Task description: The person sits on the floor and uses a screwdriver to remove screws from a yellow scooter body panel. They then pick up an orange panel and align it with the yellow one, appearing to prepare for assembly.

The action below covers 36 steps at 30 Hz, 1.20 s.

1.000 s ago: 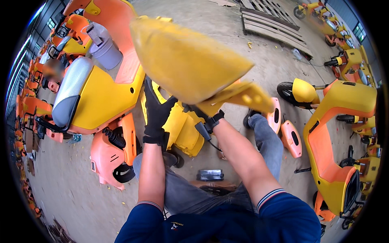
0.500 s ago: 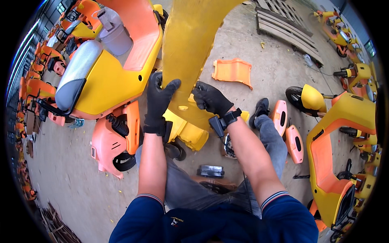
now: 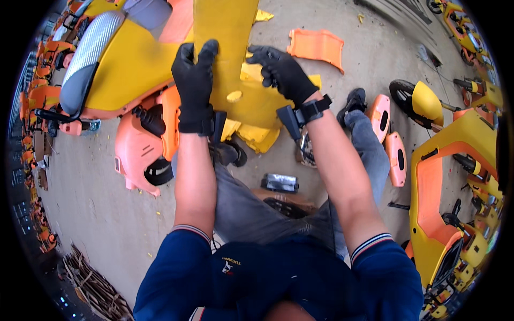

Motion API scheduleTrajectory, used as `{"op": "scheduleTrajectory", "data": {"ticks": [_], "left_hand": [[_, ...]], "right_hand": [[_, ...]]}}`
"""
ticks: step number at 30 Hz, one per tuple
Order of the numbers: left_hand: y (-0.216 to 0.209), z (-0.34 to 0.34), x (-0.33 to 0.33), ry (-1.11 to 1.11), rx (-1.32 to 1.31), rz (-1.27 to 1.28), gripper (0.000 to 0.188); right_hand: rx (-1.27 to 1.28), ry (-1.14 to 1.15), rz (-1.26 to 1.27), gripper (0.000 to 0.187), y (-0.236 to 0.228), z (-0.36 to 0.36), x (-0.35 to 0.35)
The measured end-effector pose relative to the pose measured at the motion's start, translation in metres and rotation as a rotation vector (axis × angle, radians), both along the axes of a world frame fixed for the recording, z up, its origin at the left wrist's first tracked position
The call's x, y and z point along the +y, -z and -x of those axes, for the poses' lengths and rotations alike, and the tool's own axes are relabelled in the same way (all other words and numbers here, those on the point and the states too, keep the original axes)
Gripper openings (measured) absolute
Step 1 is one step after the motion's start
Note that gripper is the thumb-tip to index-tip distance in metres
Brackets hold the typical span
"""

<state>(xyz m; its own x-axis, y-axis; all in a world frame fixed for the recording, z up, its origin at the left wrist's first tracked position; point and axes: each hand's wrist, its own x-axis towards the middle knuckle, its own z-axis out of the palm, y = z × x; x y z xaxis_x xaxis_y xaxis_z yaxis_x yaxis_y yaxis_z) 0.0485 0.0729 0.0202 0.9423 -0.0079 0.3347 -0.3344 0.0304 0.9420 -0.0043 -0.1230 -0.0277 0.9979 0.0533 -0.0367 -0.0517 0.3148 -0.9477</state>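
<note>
A long yellow body panel (image 3: 227, 64) stands up in front of me, its top running past the upper edge of the view. My left hand (image 3: 194, 85), in a black glove, grips its left edge, with the thumb across the face and the fingers at the side. At the right edge is my right hand (image 3: 286, 72), also gloved; its fingers are partly curled and apart, with fingertips close to the panel's edge and nothing visible between them. A yellow oval spot (image 3: 234, 96) marks the lower panel. More yellow plastic parts (image 3: 257, 138) lie beneath it.
A yellow scooter body with a silver-grey seat (image 3: 91, 48) stands at left, above a pink fairing (image 3: 136, 152). An orange panel (image 3: 317, 47) lies on the floor ahead. Two pink oval parts (image 3: 396, 158) rest right of my leg, near another yellow-orange scooter (image 3: 428, 198).
Both hands appear higher in the view, and the scene has shifted as my head moved. My right hand's fingers have loosened from their tighter curl at the panel's edge.
</note>
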Motion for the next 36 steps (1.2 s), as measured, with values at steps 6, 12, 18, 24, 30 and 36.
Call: {"op": "scheduleTrajectory", "data": {"ticks": [6, 12, 18, 24, 30, 36], "left_hand": [[0.009, -0.005, 0.003, 0.030, -0.067, 0.099, 0.020], [-0.006, 0.008, -0.021, 0.061, 0.075, 0.144, 0.012], [0.006, 0.004, -0.025, 0.003, -0.029, -0.013, 0.010], [-0.008, 0.033, -0.047, 0.037, 0.111, 0.148, 0.016], [-0.013, 0.050, -0.066, 0.011, 0.101, 0.154, 0.036], [0.045, -0.023, 0.019, -0.391, -0.830, -1.095, 0.023]], "right_hand": [[0.080, 0.232, 0.163, 0.030, 0.044, 0.070, -0.081], [0.640, 0.569, -0.080, 0.022, 0.189, 0.159, -0.146], [0.805, 0.322, 0.407, 0.011, 0.301, 0.232, -0.134], [0.335, -0.105, 1.533, 0.012, 0.380, 0.254, -0.120], [0.717, -0.015, 1.364, 0.019, 0.350, 0.223, -0.102], [0.506, -0.347, 1.452, 0.022, 0.445, 0.241, -0.123]]}}
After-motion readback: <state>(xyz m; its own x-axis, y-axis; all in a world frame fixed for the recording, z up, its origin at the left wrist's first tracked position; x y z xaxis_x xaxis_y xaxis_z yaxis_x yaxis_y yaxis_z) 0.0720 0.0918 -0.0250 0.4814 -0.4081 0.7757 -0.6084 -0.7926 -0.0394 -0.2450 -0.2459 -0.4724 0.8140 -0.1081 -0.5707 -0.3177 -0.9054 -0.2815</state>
